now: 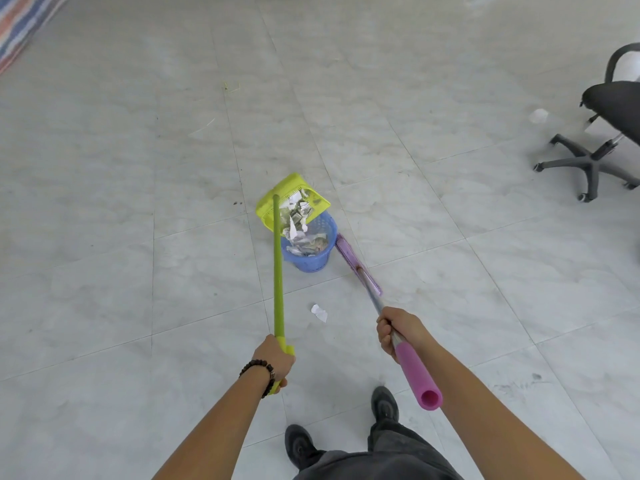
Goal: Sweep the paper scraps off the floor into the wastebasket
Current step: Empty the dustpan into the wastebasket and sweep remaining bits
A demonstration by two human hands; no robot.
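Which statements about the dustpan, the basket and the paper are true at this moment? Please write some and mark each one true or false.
1. The yellow-green plastic dustpan is tipped over the round blue plastic wastebasket, with paper scraps sliding out. True.
2. The wastebasket is empty. False: torn paper lies inside.
3. One white crumpled paper scrap lies on the grey tiled floor, nearer the person than the basket. True.
4. The purple flat broom head is raised above the basket. False: it is down at the floor beside it.
5. The black office chair stands at the left edge. False: it is at the right edge.
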